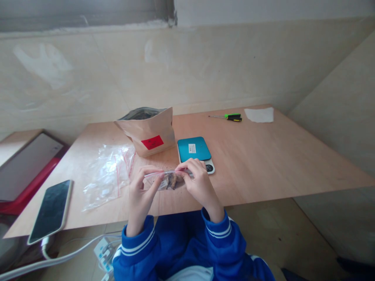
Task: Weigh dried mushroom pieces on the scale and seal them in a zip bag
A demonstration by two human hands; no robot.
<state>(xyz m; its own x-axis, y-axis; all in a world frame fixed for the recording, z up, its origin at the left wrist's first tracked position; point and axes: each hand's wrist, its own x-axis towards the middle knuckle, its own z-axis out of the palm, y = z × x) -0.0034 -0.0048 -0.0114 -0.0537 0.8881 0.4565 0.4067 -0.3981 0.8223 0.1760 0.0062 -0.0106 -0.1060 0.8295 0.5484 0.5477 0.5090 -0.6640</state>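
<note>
Left hand (pixel 140 195) and right hand (pixel 200 183), fingertips closed, pinch zip-lock bag (pixel 172 182) by its top strip above wooden table (pixel 263 164), near its 6 o'clock edge, tiled wall (pixel 205 66) at 12.

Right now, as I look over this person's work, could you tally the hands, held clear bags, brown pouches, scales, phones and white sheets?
Hands: 2, the left hand and right hand
Held clear bag: 1
Brown pouch: 1
Scale: 1
Phone: 1
White sheet: 1
Total: 7
</note>
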